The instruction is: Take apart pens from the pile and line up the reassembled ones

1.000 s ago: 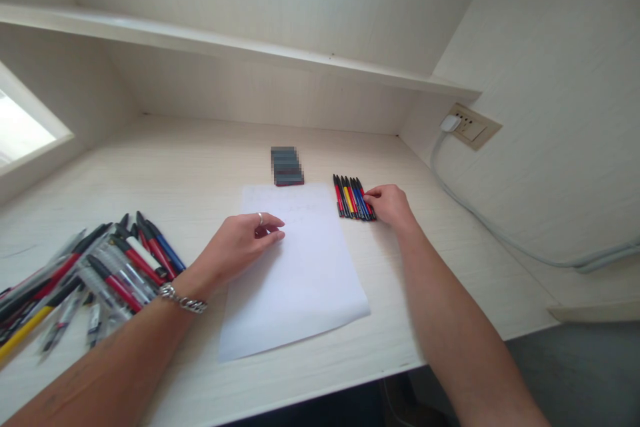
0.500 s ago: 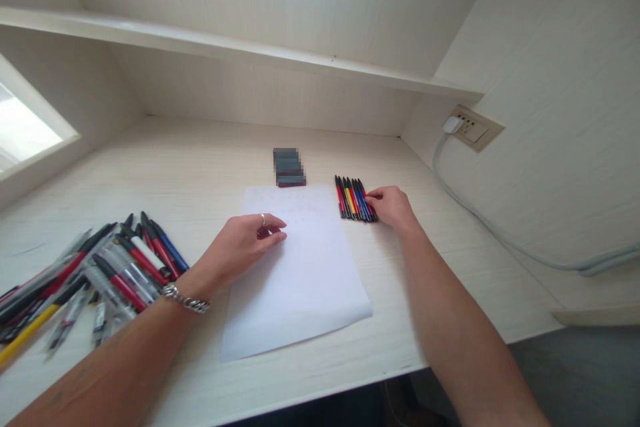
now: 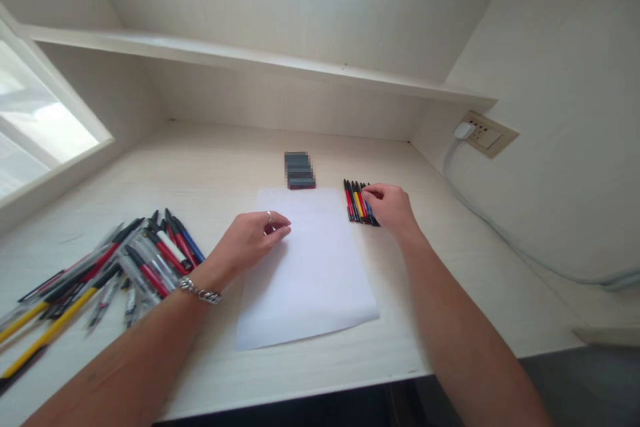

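My left hand (image 3: 255,240), with a ring and a chain bracelet, rests over the left part of a white sheet of paper (image 3: 315,280). Its thumb and loosely curled fingers stand apart with nothing between them. Past the sheet's upper right side lies a neat row of pens (image 3: 356,204) in black, red, yellow and blue, side by side. My right hand (image 3: 393,204) covers the right end of this row. Its thumb and fingertips are pinched together at the pens; whether one is gripped is hidden.
A loose pile of pens (image 3: 150,254) spreads at the left, partly behind my left forearm. A dark blurred block (image 3: 299,170) lies just beyond the paper. A shelf (image 3: 280,74) runs along the back. On the right wall are a socket (image 3: 487,134) and a grey cable (image 3: 500,234).
My right hand has shifted left over the end of the pen row, covering more pens. The view has moved slightly; my left hand stays over the paper.
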### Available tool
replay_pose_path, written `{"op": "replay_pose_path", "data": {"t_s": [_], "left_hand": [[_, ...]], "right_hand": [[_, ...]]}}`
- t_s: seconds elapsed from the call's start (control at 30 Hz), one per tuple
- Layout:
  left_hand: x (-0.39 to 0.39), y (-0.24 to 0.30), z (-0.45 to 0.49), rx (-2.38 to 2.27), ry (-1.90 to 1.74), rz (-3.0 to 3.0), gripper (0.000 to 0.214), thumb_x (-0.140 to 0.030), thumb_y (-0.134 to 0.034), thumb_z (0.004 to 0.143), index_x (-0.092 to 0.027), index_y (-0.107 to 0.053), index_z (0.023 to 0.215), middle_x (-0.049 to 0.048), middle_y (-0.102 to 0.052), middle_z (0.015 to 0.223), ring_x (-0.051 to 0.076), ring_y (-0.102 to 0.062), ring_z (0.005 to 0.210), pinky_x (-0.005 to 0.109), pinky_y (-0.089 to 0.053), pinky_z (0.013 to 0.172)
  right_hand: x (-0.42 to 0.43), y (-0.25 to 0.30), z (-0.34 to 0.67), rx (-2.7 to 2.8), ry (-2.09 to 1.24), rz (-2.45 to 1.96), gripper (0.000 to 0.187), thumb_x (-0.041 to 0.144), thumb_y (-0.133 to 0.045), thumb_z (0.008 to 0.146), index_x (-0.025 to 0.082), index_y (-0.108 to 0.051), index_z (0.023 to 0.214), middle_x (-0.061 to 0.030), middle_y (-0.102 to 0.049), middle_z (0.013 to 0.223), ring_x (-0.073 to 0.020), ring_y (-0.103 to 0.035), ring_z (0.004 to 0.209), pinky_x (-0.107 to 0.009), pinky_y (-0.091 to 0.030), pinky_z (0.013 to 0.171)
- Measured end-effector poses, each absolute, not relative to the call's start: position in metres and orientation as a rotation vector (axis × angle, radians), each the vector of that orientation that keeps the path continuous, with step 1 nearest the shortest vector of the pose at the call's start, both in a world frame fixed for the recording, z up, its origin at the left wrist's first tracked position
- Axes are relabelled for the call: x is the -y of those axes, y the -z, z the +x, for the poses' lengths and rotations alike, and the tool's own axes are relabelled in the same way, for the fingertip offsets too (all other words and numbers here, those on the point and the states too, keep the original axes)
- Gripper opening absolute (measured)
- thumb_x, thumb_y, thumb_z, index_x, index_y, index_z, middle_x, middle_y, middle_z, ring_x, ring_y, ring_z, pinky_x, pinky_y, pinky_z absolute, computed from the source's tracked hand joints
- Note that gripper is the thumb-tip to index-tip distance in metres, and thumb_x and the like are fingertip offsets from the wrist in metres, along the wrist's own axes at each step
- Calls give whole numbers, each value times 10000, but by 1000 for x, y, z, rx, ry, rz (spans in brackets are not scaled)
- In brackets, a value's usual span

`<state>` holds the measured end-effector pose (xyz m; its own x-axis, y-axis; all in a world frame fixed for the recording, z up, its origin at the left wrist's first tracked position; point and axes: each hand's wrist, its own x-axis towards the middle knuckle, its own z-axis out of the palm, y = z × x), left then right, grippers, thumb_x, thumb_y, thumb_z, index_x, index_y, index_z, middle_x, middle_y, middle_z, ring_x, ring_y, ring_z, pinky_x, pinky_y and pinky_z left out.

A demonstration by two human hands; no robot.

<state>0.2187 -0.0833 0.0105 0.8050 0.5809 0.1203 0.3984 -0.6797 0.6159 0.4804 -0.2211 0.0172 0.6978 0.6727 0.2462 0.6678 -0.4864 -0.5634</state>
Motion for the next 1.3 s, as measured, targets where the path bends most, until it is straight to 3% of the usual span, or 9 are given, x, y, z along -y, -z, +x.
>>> {"op": "replay_pose_path", "data": {"t_s": [0.33, 0.73, 0.93, 1.3], "left_hand": [[73, -38, 189, -884, -507, 2558, 257, -323, -510, 855, -200, -733, 888, 47, -741, 867, 192, -647, 780, 304, -459, 732], [15, -55, 25, -1678, -567, 2317, 328, -448, -585, 757, -196, -743, 894, 66, -743, 910, 229, -655, 835, 299, -477, 733], [6, -41, -25, -1670, -435, 2259, 337, -461, -572, 728, -186, -736, 832, 65, -741, 866, 227, -654, 807, 294, -465, 724], [15, -41, -7, -1497, -226, 2215, 391, -547, -576, 697, -203, -743, 780, 64, -736, 777, 202, -631, 689, 264, -427, 613]], "right_hand": [[204, -3, 380, 1879, -359, -1873, 178, 228, -568, 847, 256, -734, 908, -23, -709, 939, -175, -633, 852, -277, -458, 798], [197, 8, 382, 1922, -372, -1895, 201, 293, -529, 860, 254, -724, 885, -42, -692, 933, -202, -638, 841, -321, -472, 788], [196, 9, 383, 1932, -362, -1901, 212, 308, -525, 853, 259, -724, 906, -63, -699, 961, -228, -644, 851, -356, -490, 789], [196, 5, 381, 1919, -398, -1936, 210, 334, -525, 860, 264, -713, 922, -55, -697, 986, -226, -646, 887, -355, -498, 795]]}}
